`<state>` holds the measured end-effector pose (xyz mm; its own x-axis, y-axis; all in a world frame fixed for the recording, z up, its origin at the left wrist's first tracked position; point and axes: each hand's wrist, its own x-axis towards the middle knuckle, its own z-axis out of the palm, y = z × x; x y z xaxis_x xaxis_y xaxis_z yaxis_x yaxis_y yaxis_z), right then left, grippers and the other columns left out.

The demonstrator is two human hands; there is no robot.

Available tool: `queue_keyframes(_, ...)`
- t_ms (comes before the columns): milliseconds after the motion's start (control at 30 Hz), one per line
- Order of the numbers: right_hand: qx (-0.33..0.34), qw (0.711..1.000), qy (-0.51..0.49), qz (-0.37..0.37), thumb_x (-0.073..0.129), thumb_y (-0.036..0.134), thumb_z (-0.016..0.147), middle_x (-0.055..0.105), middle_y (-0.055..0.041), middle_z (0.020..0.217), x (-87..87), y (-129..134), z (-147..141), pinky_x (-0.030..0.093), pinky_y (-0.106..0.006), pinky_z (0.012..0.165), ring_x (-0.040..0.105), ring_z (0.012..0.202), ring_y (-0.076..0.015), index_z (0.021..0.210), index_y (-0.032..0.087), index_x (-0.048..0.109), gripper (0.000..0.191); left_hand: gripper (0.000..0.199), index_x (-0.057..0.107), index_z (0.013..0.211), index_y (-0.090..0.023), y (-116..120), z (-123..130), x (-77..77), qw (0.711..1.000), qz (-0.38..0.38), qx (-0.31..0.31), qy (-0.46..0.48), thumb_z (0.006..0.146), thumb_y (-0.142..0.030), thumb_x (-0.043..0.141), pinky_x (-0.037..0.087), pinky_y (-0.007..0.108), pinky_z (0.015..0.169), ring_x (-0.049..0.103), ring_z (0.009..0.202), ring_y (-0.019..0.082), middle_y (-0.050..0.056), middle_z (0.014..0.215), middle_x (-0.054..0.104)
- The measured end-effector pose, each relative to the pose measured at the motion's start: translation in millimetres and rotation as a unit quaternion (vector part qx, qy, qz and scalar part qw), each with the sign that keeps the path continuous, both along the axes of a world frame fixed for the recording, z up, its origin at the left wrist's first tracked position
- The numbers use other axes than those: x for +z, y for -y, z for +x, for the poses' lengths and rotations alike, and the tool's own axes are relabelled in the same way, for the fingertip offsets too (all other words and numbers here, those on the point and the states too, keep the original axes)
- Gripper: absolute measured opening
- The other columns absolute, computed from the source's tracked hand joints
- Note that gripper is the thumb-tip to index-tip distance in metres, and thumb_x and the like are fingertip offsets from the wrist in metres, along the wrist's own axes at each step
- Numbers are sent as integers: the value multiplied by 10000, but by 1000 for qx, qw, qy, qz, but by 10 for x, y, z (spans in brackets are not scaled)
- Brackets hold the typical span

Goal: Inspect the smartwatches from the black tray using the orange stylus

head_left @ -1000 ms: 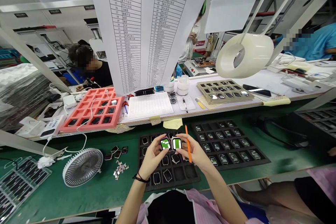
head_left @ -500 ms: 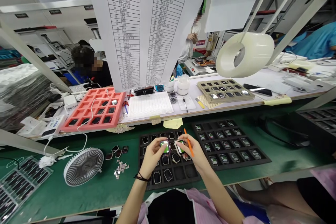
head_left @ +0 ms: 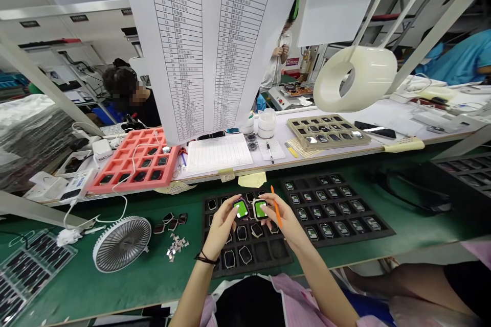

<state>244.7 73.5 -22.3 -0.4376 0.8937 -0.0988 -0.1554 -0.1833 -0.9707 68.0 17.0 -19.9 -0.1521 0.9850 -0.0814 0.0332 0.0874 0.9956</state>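
Note:
My left hand (head_left: 220,226) is shut on a smartwatch body (head_left: 241,209) with a bright green screen. My right hand (head_left: 282,220) holds a second green-screened smartwatch body (head_left: 261,209) between its fingers, and an orange stylus (head_left: 277,213) sticks up from the same hand. The two watches are close together, side by side. Directly below them lies a black foam tray (head_left: 263,253) with several dark watch frames in its slots. My hands hide its upper slots.
To the right stands a black tray (head_left: 295,214) of several watches. To the left are a white fan (head_left: 121,244), small metal parts (head_left: 175,244) and dark watch parts (head_left: 168,224). A red tray (head_left: 134,161), paper sheets and a tape roll (head_left: 355,79) are further ahead.
Both watches have turned to face up, side by side, with their green screens showing. My hands have drawn slightly closer together, and the camera has shifted a little.

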Motion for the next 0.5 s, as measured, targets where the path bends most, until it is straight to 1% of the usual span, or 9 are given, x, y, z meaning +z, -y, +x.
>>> queue_keyframes(67, -11, 1000, -9, -4, 636, 517, 794, 624, -27, 926, 1, -6, -1, 440, -235, 435, 577, 525, -103, 978, 228, 588, 347, 502, 540, 1249, -187, -6, -6, -32, 1000, 8, -8, 2, 843, -482, 560, 424, 222, 508, 419, 532, 51, 105, 1170, 597)
queue_keyframes(133, -13, 1000, -16, -3, 639, 513, 794, 631, -30, 928, 0, -9, 4, 434, -233, 431, 586, 532, -108, 978, 226, 588, 344, 539, 512, 1280, -187, -13, -6, -69, 1000, 18, -22, 6, 823, -460, 597, 431, 223, 525, 460, 579, 69, 114, 1169, 598)
queue_keyframes(233, 3, 1000, -8, 2, 651, 475, 797, 633, -51, 1041, 2, -6, 24, 471, -252, 474, 603, 569, -114, 1040, 237, 578, 348, 571, 499, 1296, -214, -17, 0, -87, 999, 31, -29, 3, 796, -455, 635, 441, 222, 538, 531, 657, 102, 116, 1199, 591)
queue_keyframes(267, 11, 1000, -4, 5, 657, 459, 796, 625, -59, 1093, 5, -3, 32, 486, -259, 493, 609, 583, -115, 1064, 244, 572, 354, 566, 506, 1291, -221, -17, 3, -77, 999, 29, -26, -1, 796, -465, 631, 437, 221, 530, 533, 654, 103, 112, 1192, 596)
queue_keyframes(333, 25, 1000, -1, 13, 679, 423, 784, 594, -75, 1192, 8, 0, 48, 505, -266, 517, 626, 623, -122, 1103, 259, 563, 377, 536, 530, 1268, -213, -14, 8, -41, 1000, 16, -13, -7, 818, -495, 595, 413, 217, 498, 486, 587, 83, 101, 1135, 616)
queue_keyframes(400, 33, 999, -3, 20, 707, 393, 761, 570, -86, 1239, 6, 2, 59, 506, -258, 512, 645, 685, -142, 1124, 266, 555, 414, 504, 569, 1219, -188, -12, 14, -3, 1000, 5, 6, -7, 842, -523, 549, 377, 211, 460, 406, 515, 57, 86, 1057, 630)
queue_keyframes(433, 37, 999, -4, 22, 718, 381, 751, 562, -89, 1250, 4, 2, 62, 507, -255, 515, 651, 719, -153, 1131, 268, 551, 430, 492, 588, 1186, -178, -13, 16, 9, 1000, 3, 14, -5, 847, -532, 537, 360, 206, 444, 391, 502, 54, 78, 1011, 636)
queue_keyframes(500, 45, 999, -5, 24, 730, 361, 740, 565, -89, 1241, 1, 3, 62, 513, -257, 539, 654, 765, -166, 1144, 269, 541, 455, 460, 612, 1127, -175, -16, 20, 12, 1000, 5, 23, -1, 839, -530, 553, 371, 197, 444, 448, 534, 72, 67, 951, 644)
